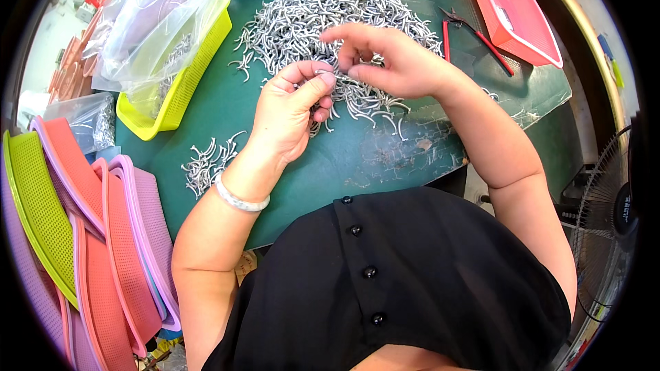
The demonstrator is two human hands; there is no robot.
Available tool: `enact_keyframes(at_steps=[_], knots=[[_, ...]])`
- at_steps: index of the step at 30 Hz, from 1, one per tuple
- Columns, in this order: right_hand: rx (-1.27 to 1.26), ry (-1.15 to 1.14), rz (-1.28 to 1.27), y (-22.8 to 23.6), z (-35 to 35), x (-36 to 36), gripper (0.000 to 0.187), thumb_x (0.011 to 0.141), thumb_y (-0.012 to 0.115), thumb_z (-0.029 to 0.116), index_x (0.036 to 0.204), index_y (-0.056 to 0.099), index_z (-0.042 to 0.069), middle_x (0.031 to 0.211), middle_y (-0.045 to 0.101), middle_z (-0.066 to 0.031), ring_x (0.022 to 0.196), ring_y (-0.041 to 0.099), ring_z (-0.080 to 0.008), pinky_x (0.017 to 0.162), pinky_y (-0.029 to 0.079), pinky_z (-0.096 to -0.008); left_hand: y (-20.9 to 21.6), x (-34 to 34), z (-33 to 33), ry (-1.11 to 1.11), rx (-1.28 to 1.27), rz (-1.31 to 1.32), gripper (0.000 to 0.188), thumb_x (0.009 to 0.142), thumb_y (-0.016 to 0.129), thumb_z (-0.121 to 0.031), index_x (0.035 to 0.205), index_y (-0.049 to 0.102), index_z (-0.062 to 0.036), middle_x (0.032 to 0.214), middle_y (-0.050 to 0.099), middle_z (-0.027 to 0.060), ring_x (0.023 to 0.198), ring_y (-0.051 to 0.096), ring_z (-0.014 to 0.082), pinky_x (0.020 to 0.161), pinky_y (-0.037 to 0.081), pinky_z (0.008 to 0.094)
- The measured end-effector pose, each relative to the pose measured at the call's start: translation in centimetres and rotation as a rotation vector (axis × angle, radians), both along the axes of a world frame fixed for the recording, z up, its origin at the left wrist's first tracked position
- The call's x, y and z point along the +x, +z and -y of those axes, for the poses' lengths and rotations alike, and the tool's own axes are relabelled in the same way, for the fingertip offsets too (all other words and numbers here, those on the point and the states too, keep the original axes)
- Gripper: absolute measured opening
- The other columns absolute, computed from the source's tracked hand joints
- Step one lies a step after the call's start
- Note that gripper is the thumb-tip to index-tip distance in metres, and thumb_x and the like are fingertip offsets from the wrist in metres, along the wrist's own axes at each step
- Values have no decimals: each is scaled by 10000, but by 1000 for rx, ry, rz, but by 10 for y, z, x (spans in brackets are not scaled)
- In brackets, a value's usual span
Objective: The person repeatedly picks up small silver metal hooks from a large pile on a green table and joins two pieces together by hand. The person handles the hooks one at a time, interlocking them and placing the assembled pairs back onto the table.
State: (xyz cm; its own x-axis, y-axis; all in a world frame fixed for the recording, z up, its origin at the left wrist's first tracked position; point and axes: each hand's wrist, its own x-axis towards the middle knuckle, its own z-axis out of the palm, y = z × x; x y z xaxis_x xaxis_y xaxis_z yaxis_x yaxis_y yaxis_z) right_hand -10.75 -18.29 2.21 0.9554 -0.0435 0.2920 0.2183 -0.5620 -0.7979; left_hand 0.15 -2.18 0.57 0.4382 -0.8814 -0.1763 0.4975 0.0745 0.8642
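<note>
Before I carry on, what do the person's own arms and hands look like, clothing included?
The left hand and right hand wear no gloves, and no sleeve shows along either forearm. A pale, mottled bangle circles the left wrist; no bracelet shows on the right. The top is black, with round, shiny black buttons down the front.

This is a workshop: on a green table (316,173), scuffed and chipped near right, lie 2 piles of small curved grey pieces, a large heap (344,1) far and a little pile (205,166) left. Red-handled pliers (493,53) sit far right by a pink basket (533,51); perforated plastic baskets (127,247) crowd the left, and a fan (622,209) stands right.
</note>
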Motion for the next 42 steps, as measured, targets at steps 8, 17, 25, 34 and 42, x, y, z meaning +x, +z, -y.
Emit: enact_keyframes(at_steps=[8,17,25,34,42], knots=[[-510,81,24,-4,0,-2,292,632,576,0,918,544,51,660,538,-53,708,531,-252,642,423,-369,1,0,1,-23,24,-4,115,798,597,-42,910,573,-36,728,554,13,580,500,73,468,388,181],[-318,88,-85,-1,-2,-3,345,641,548,-53,975,525,29,678,500,-59,634,509,-234,586,424,-331,0,1,0,-41,30,-6,104,815,563,-40,918,569,-48,736,547,4,610,498,74,491,392,179],[-152,9,-96,2,-4,-3,419,695,526,-45,1107,509,29,654,537,-50,607,538,-170,573,430,-284,1,2,0,-42,33,-42,108,811,539,-32,917,556,-45,751,542,16,638,507,91,512,406,194],[412,74,-22,1,-3,0,468,739,524,-99,1183,474,41,802,545,-6,754,511,-51,694,419,-195,4,2,0,-78,46,-81,98,824,514,-89,905,536,-39,781,564,53,643,523,113,518,416,206],[509,50,33,3,-12,0,416,771,550,-48,1171,444,-2,814,576,-48,765,557,-84,708,459,-216,5,-4,2,-161,175,51,102,784,626,-128,813,565,-51,710,567,29,580,515,80,474,386,188]])
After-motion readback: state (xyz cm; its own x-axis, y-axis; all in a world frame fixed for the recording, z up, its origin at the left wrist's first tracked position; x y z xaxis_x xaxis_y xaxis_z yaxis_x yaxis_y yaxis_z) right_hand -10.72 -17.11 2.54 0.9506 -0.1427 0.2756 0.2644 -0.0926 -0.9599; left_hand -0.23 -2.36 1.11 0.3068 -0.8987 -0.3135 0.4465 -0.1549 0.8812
